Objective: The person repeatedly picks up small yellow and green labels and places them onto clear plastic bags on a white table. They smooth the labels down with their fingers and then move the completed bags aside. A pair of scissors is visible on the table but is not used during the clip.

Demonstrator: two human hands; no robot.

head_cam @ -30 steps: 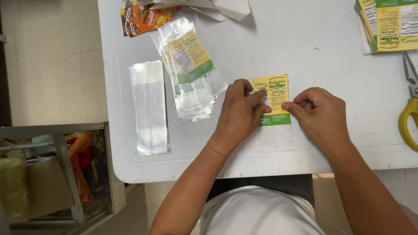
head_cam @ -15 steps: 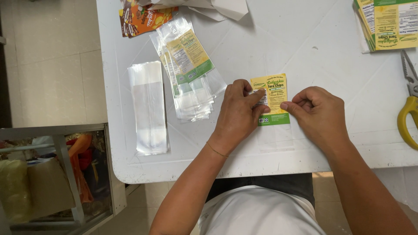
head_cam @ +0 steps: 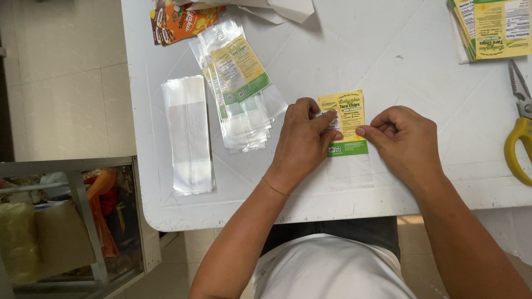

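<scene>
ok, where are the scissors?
Head view, far right table edge: yellow-handled scissors lie below the label stack, right of the right hand.

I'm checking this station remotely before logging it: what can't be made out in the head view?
- Left part of the yellow-and-green label: covered by the left hand.
- Whether that label sits inside the clear bag or on top of it: cannot tell, the film is too transparent.
- Yellow-handled scissors: handle cut off by the right edge.
- Stack of yellow labels: cut by the top edge.
- Right hand fingertips: curled under, hidden.
</scene>
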